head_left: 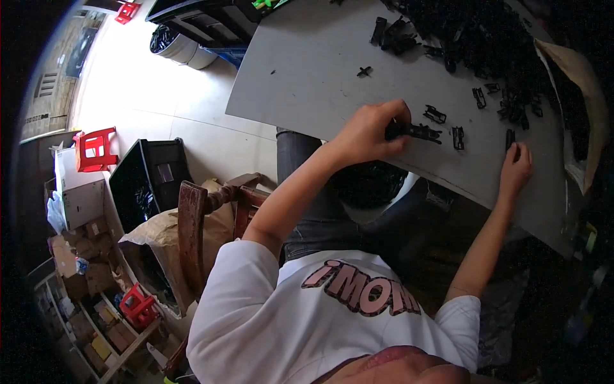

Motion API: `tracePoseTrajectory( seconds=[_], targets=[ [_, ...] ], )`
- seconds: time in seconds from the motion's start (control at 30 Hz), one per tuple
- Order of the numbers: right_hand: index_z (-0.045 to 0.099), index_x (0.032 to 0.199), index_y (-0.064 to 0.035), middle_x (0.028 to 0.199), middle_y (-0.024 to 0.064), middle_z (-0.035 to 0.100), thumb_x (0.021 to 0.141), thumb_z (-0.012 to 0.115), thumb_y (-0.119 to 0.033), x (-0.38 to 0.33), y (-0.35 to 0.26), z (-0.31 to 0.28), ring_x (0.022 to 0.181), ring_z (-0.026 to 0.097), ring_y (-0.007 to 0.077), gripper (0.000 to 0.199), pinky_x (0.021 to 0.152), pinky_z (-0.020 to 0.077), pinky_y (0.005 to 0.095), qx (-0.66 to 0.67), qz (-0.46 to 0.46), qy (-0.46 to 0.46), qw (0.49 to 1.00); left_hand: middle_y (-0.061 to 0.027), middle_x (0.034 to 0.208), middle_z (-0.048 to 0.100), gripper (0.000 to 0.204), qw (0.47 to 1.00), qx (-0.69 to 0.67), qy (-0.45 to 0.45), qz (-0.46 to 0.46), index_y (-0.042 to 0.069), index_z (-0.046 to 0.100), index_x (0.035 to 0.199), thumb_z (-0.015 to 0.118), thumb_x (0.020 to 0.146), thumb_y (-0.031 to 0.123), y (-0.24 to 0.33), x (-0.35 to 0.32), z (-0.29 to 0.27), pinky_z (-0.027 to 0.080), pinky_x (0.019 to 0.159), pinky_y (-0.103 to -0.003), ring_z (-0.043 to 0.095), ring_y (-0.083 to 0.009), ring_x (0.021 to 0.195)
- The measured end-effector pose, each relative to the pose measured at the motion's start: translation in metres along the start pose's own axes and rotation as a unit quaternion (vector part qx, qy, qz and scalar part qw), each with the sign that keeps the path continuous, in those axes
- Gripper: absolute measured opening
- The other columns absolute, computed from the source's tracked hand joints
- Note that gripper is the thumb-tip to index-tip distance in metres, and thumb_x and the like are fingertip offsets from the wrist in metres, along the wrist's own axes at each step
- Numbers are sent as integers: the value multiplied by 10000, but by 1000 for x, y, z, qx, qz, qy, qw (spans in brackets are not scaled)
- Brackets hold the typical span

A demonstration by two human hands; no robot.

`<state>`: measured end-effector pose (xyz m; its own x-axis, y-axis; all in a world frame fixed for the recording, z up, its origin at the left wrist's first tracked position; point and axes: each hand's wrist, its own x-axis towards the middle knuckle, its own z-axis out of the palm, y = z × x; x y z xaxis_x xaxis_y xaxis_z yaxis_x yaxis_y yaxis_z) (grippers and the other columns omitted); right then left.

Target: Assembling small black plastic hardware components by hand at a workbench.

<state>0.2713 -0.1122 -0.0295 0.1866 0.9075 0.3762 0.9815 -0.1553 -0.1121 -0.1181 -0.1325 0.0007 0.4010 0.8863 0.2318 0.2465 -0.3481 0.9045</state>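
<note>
Over the near edge of the grey table (300,64), my left hand (374,133) pinches a black plastic part (423,132) between thumb and fingers. Its clip-like end points right, and my fingers hide the other end. Farther right, my right hand (517,168) is closed on a small, narrow black piece (510,137) at the tabletop. Between the hands lie two loose black plastic frames, one (435,114) just beyond the held part and another (458,138) to its right. The exact kind of these parts cannot be made out.
A large heap of black parts (473,32) covers the far right, beside an open paper sack (579,96). Below the table edge stands a bin lined with black plastic (368,185). A wooden chair (192,217), black crate (150,182) and red stool (96,150) stand left.
</note>
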Motion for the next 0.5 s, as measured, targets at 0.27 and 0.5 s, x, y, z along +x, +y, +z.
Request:
tracePoseTrajectory(
  seconds=[0.27, 0.5],
  targets=[
    [574, 1142, -48, 1114, 126, 566, 930, 527, -257, -15, -36, -13, 928, 592, 260, 302, 739, 488, 347, 53, -91, -3, 994, -139, 868, 618, 279, 999, -7, -7, -32, 22, 532, 934, 689, 710, 75, -1, 0, 1, 478, 756, -346, 624, -288, 835],
    [543, 1176, -50, 1038, 146, 602, 952, 422, -212, -28, -59, -21, 909, 596, 287, 301, 730, 480, 381, 166, -2, -55, 985, -137, 860, 618, 277, 1000, 6, 4, -6, 32, 535, 936, 690, 709, 72, -2, 0, 1, 482, 738, -349, 627, -290, 823]
  ],
)
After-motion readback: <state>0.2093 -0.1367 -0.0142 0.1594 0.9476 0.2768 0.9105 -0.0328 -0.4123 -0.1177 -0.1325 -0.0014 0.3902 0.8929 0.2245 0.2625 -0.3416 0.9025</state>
